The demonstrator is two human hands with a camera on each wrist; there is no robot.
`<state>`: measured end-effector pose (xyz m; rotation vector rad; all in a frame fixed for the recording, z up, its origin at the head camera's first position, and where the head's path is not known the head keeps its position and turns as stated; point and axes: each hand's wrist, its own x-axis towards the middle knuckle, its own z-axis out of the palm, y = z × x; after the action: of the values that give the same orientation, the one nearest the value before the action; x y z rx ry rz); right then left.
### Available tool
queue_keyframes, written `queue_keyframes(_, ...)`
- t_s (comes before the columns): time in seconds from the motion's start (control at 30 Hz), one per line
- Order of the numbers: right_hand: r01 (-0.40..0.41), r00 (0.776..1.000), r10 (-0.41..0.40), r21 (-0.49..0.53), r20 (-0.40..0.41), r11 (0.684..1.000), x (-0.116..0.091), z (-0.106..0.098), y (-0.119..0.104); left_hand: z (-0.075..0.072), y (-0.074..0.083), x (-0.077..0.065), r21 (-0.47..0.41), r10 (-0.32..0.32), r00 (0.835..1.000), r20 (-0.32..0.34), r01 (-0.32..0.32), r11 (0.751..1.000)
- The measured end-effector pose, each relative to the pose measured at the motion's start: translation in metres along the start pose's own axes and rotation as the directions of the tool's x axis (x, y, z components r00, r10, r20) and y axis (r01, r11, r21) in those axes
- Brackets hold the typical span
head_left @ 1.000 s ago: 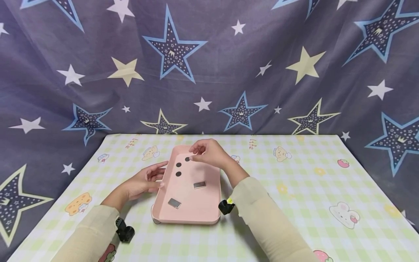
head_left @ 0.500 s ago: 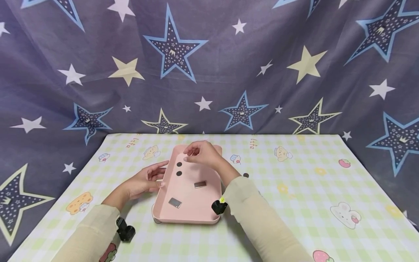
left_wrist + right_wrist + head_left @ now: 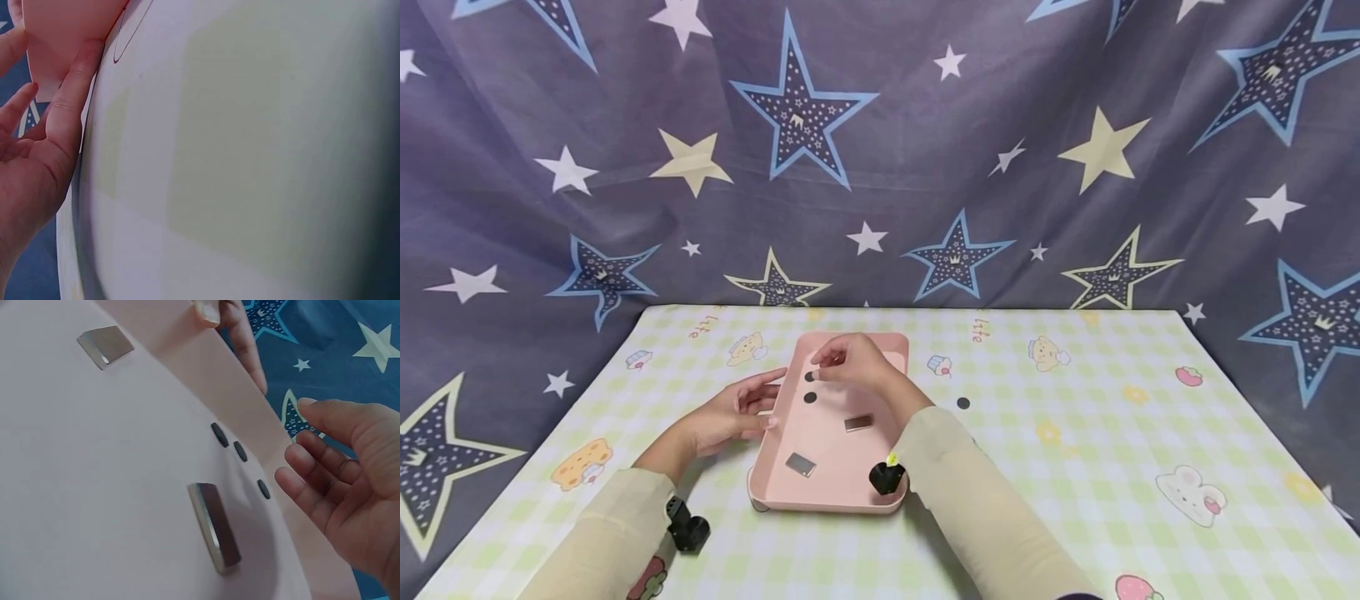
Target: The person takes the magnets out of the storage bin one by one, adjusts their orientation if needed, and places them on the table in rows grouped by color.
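A shallow pink tray (image 3: pixel 842 492) lies left of the table's middle. My left hand (image 3: pixel 726 417) is at its left side, fairly straight fingers and thumb touching the wall, as the left wrist view shows along the outer wall (image 3: pixel 65 44). Over the tray's far part is my right hand (image 3: pixel 856 364), thumb beside a small dark disc (image 3: pixel 810 377). In the right wrist view its fingers (image 3: pixel 303 481) are loosely bent with nothing between them. That view shows three discs (image 3: pixel 240 451) in the tray, plus two shiny rectangular metal blocks (image 3: pixel 215 528).
Another dark disc (image 3: pixel 963 403) lies on the checked tablecloth (image 3: pixel 1075 500), right of the tray. Black wrist cameras (image 3: pixel 687 527) stick out from both sleeves. A starry curtain (image 3: pixel 880 150) hangs behind the table's far edge.
My right hand has moved left and slightly nearer across the tray, covering the farthest disc in the head view. The disc on the table came out from behind the right sleeve. The left hand stays.
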<state>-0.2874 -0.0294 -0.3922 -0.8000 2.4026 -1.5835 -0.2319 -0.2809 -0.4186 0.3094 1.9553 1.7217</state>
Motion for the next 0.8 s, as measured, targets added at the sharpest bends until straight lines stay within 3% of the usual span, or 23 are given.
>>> queue_keyframes(0.53, -0.061, 0.994, 0.062, -0.016, 0.086, 0.998, -0.001, 0.015, 0.018, 0.0, 0.0, 0.001, 0.007, 0.016, 1.0, 0.009, -0.016, 1.0)
queue_keyframes(0.8, -0.084, 0.989, 0.101, -0.149, 0.109, 0.985, 0.002, 0.021, 0.021, 0.0, -0.001, 0.0, 0.02, 0.023, 1.0, 0.006, -0.023, 1.0)
